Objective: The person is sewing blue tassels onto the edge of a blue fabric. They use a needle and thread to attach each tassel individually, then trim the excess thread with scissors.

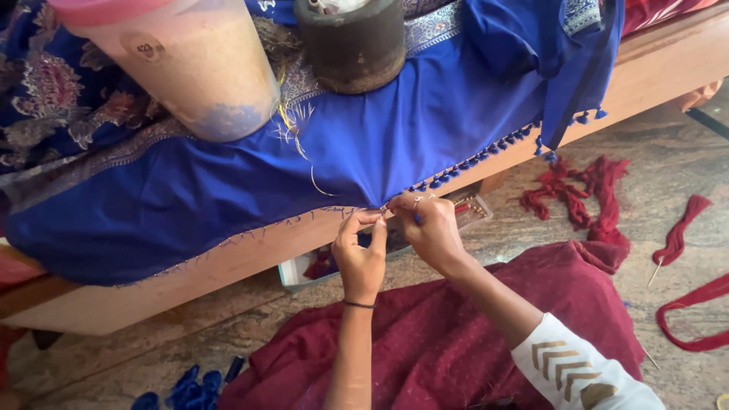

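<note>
A blue cloth (228, 190) with a patterned border lies over a low wooden platform (114, 304), its edge hanging at the front. A row of small blue tassels (486, 152) runs along the edge to the right. My left hand (361, 254) pinches the cloth's edge between thumb and fingers. Touching it on the right, my right hand (431, 228) grips the same edge with a bit of blue thread at the fingertips. Whether it holds a needle I cannot tell.
A large plastic jar (182, 68) and a dark round weight (353, 42) stand on the cloth. A clear box (463, 212) sits under the platform's edge. Maroon cloth (456, 334) covers my lap. Red thread bundles (585, 193) and blue thread (190, 387) lie on the stone floor.
</note>
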